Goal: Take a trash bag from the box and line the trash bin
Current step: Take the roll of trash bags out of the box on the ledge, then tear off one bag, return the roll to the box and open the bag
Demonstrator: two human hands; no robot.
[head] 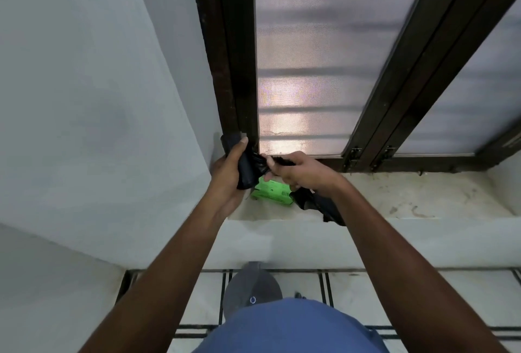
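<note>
A black roll of trash bags [245, 165] is gripped upright in my left hand [225, 180], just above the window ledge. My right hand [298, 172] pinches a loose black trash bag [313, 201] that stretches from the roll and hangs down past my right wrist over the ledge's edge. The green box [272, 192] lies on the ledge under both hands, partly hidden by them. A grey, round-topped trash bin [251, 288] stands on the floor below the ledge, close to my body.
The white ledge [423, 197] runs along a dark-framed window [310, 70] with frosted panes. A pale wall [98, 99] closes the left side. The tiled floor [352, 296] with dark lines lies below.
</note>
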